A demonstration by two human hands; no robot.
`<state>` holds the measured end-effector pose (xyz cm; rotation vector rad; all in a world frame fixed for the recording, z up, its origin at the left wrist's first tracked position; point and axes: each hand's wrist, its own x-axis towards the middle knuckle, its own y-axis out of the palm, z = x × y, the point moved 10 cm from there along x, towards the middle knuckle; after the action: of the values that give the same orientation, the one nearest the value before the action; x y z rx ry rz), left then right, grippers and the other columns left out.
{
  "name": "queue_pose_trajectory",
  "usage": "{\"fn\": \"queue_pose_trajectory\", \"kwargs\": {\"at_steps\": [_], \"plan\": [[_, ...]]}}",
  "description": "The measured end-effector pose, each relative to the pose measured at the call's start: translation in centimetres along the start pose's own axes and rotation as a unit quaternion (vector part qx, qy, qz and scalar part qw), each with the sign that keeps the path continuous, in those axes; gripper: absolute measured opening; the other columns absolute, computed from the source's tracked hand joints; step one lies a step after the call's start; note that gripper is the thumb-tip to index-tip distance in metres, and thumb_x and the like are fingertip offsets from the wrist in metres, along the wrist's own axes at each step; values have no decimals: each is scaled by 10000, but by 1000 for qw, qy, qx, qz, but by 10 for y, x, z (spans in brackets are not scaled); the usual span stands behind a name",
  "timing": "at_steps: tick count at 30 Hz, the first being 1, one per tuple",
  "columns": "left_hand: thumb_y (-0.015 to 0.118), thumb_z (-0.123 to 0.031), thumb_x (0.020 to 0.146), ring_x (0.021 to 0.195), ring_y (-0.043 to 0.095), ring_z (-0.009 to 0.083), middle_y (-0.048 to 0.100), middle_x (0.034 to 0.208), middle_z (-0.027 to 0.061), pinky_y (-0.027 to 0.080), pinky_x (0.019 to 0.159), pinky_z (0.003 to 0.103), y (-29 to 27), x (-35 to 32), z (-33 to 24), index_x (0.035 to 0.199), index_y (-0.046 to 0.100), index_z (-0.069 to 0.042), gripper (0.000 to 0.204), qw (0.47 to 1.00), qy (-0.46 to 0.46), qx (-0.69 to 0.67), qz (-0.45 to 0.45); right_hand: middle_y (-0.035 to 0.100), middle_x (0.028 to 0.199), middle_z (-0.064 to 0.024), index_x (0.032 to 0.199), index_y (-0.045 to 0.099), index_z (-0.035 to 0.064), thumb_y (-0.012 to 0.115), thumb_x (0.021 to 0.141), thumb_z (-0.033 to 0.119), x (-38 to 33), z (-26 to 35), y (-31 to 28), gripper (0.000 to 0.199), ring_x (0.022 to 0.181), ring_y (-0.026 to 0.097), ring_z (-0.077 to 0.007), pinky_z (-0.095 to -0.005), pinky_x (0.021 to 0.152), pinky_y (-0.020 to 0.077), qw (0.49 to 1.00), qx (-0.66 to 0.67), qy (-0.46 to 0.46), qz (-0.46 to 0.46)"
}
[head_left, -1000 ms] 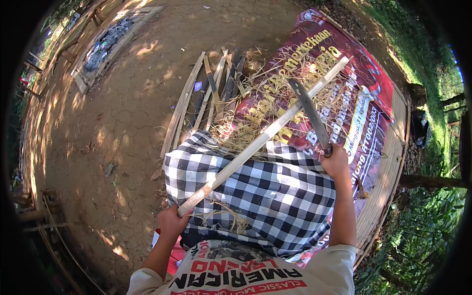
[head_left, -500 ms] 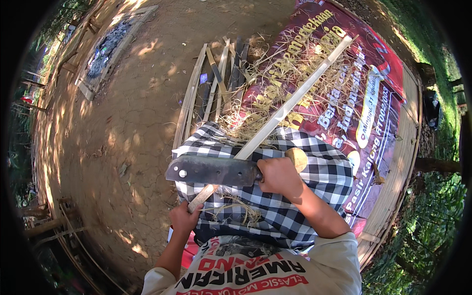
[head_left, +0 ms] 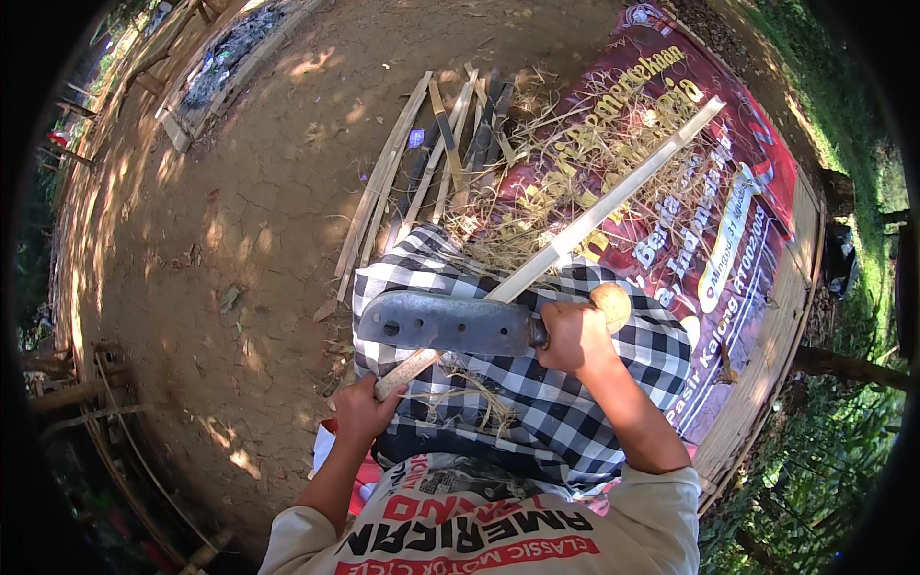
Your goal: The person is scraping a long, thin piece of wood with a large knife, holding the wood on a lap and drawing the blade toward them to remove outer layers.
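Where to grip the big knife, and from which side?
Probably the handle, from the right, where the right hand grips it: the knife lies crosswise, tip left, and the handle's rounded end should help resist slipping.

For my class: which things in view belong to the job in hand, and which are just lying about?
Belonging:
Pale strip, its near end in the left hand
Cleaver, in the right hand, blade over the strip
Checked cloth, draped across the lap

Just lying about, it seems:
Slats on the ground, perhaps related
Shavings scattered on the banner
Ash heap, upper left
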<state>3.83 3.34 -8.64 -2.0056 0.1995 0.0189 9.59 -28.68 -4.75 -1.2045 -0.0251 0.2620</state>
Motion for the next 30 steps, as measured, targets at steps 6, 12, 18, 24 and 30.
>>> {"fn": "queue_pose_trajectory", "kwargs": {"at_steps": [6, 12, 18, 24, 30], "plan": [[704, -544, 770, 469, 581, 370, 538, 489, 158, 454, 459, 450, -2, -2, -2, 648, 565, -39, 538, 1000, 0, 6, -7, 632, 701, -112, 742, 540, 55, 691, 611, 160, -14, -27, -10, 226, 654, 662, -296, -405, 596, 534, 994, -107, -5, -38], [721, -512, 767, 472, 577, 359, 535, 499, 156, 441, 448, 443, -7, 0, -8, 620, 554, -41, 521, 1000, 23, -7, -19, 654, 692, -181, 719, 619, 54, 704, 622, 199, -39, -123, -54, 194, 644, 651, -367, -452, 596, 529, 977, -91, 186, -59], [722, -495, 766, 485, 580, 367, 538, 505, 163, 443, 465, 450, -6, 0, -6, 613, 550, -33, 516, 1000, 10, -8, -23, 646, 689, -208, 754, 614, 36, 636, 672, 188, -25, -65, -46, 174, 648, 652, -383, -459, 619, 536, 987, -45, 147, -51], [715, -508, 762, 493, 586, 366, 541, 507, 167, 450, 482, 447, -5, 2, -3, 629, 560, -34, 516, 1000, -8, 25, -8, 657, 690, -152, 772, 634, 66, 667, 629, 195, -5, -21, -4, 195, 671, 660, -357, -440, 686, 529, 997, -19, 68, 35], [724, -484, 761, 488, 584, 357, 535, 497, 155, 445, 469, 432, -12, 3, -12, 626, 551, -36, 499, 1000, -2, -10, -17, 648, 684, -140, 718, 619, 72, 672, 587, 202, -11, -80, -32, 192, 661, 651, -347, -437, 619, 523, 996, -30, 87, -10]]}}
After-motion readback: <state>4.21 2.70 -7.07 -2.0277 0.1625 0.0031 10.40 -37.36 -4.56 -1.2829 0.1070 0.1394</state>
